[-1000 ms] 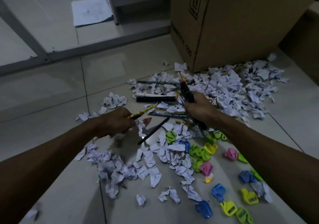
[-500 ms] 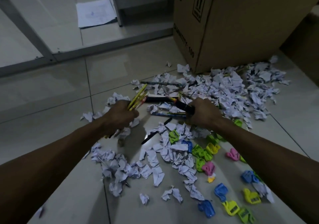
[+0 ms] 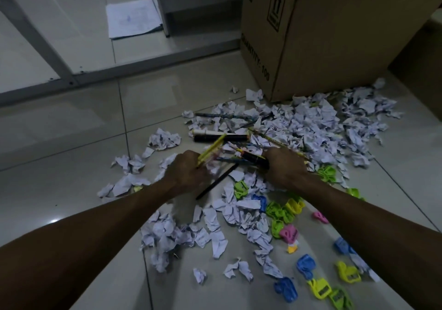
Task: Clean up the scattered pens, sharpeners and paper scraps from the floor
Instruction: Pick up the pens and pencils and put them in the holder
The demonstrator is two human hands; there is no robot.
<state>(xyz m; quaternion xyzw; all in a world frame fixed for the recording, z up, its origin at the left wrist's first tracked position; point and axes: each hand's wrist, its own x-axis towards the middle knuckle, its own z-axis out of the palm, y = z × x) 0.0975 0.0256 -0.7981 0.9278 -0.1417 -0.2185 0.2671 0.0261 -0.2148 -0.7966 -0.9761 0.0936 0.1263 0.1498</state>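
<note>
My left hand (image 3: pixel 186 173) grips a few yellow pencils (image 3: pixel 211 148) that point up and right. My right hand (image 3: pixel 284 168) grips a bundle of dark pens (image 3: pixel 251 158) pointing left toward the other hand. A black pencil (image 3: pixel 216 181) lies on the tiles between my wrists. A black marker (image 3: pixel 222 138) and a white one (image 3: pixel 210 132) lie just beyond my hands. Crumpled paper scraps (image 3: pixel 318 123) cover the floor ahead, and more scraps (image 3: pixel 167 235) lie under my left forearm. Coloured sharpeners (image 3: pixel 282 210) are strewn at the lower right.
A large cardboard box (image 3: pixel 334 34) stands at the back right against the paper heap. A grey metal frame (image 3: pixel 119 70) crosses the floor at the back left, with a paper sheet (image 3: pixel 132 18) behind it. Bare tile floor (image 3: pixel 59 154) lies to the left.
My left hand has moved right with the yellow pencils, closer to my right hand. The right hand's pens have tipped from upright to pointing left.
</note>
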